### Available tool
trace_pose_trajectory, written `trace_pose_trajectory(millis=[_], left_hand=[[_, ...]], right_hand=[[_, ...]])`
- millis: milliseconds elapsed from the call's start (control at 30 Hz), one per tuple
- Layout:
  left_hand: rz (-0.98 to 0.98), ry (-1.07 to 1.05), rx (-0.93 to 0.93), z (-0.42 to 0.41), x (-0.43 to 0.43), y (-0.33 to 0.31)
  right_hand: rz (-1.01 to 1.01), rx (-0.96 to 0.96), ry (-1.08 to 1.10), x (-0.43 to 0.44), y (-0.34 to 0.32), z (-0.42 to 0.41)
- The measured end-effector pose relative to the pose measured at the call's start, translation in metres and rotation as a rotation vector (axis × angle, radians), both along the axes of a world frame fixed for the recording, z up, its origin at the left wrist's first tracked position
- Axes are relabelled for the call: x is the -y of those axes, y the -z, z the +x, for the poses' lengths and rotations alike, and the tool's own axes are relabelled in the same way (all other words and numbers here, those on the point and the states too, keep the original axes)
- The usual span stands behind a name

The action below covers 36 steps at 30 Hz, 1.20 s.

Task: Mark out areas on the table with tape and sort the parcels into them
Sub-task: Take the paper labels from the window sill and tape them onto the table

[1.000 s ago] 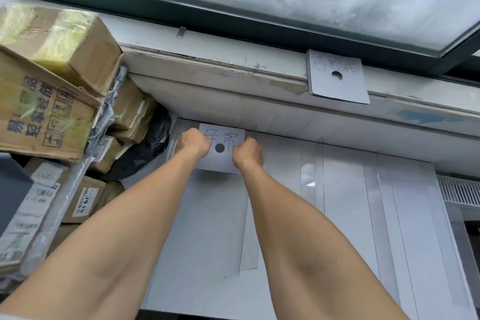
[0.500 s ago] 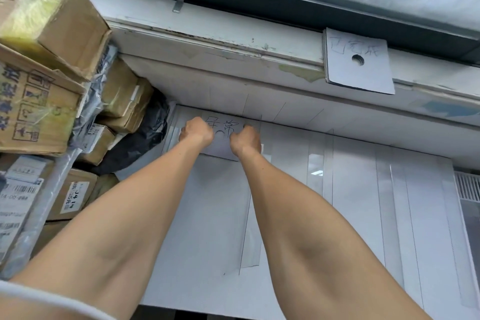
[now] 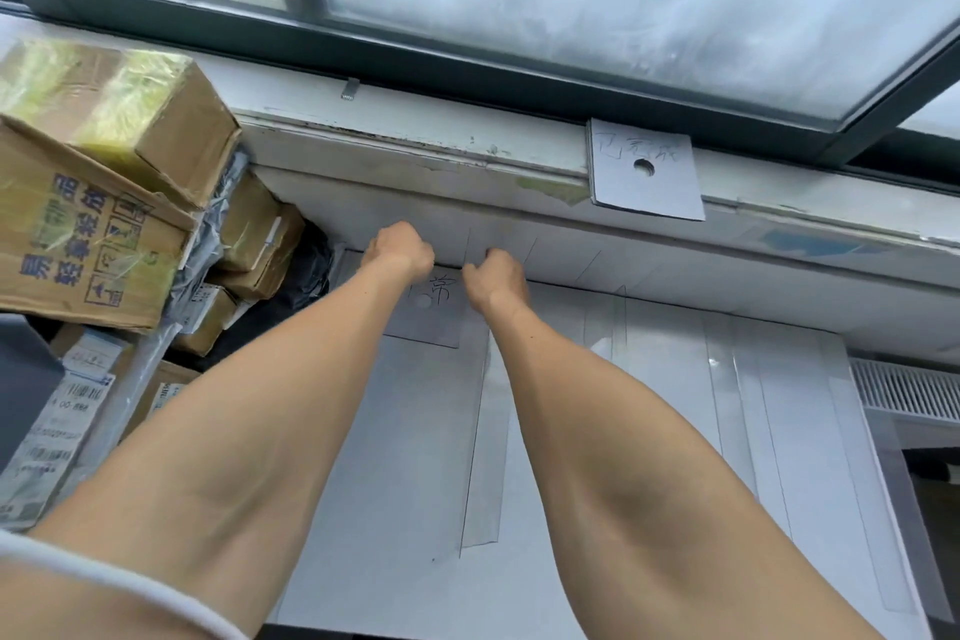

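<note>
Though tape [image 3: 483, 457] lines the tabletop [image 3: 675, 405], parcels [image 3: 104, 203] sit unsorted; left hand [image 3: 400, 250] and right hand [image 3: 496, 276] curl, grip unclear, at a far-edge card [image 3: 434, 317].

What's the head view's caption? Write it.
Left hand and right hand at a labelled card on the taped table beside stacked parcels.

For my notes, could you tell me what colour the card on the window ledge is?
The card is pale grey-white with dark handwriting, seen in the head view.
</note>
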<state>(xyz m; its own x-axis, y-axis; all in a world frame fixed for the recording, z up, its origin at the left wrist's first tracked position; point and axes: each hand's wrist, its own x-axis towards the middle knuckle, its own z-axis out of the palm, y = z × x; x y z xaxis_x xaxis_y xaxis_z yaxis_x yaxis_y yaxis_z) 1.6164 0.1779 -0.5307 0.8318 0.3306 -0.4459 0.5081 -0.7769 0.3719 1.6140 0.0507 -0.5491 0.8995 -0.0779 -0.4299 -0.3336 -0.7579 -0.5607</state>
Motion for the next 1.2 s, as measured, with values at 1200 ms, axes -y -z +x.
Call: trace_pose_trajectory(millis=[1200], left_hand=[[-0.127, 0.114, 0.179, 0.072, 0.190, -0.118]], right_hand=[[-0.162, 0.229, 0.139, 0.193, -0.138, 0.062]])
